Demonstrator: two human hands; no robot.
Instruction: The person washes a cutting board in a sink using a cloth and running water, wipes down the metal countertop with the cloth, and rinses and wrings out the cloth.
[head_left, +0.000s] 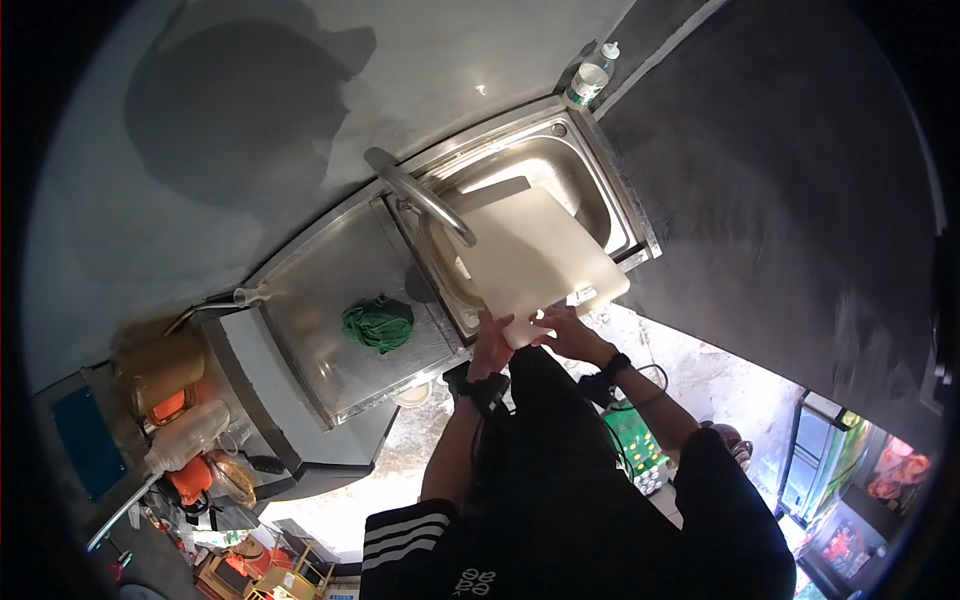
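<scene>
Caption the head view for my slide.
Left hand and right hand hold a pale board partly over the steel sink.

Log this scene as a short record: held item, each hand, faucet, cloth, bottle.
Held item: pale board, partly over the sink
Left hand: gripping board's near end
Right hand: gripping same end
Faucet: left of the sink's middle, spout overlapping board in view
Green cloth: bunched on metal counter
Bottle: by sink's far corner

Metal counter, 1 green cloth

Pale board over metal sink
</scene>
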